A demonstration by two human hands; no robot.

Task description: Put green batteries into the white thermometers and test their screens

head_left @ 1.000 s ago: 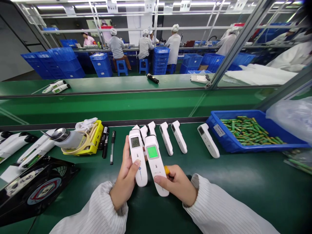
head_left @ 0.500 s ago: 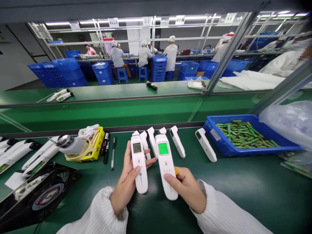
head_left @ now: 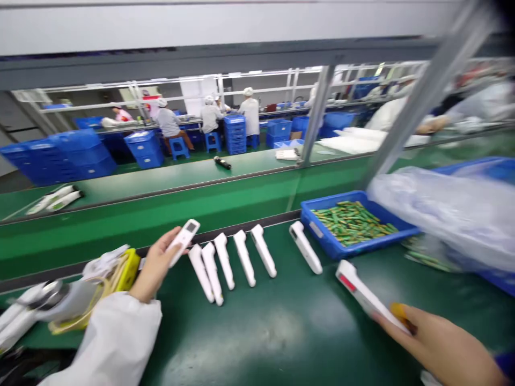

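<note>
A white sleeve [head_left: 116, 332] covered the left forearm, loose and softly creased, full in shape and ending at the wrist, its finer weave lost to blur. The left hand [head_left: 155, 265] was ungloved and showed no ring. The right hand [head_left: 446, 338] wore a yellow-orange cover [head_left: 398, 310] around one finger, its thumb bare, while the wrist beyond ran out of view, bare as far as it showed.

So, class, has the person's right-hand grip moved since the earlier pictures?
Yes, rightward: the right-hand grip was left of the blue battery bin; now, in the view, it is below the bin and partly past its right end.
</note>
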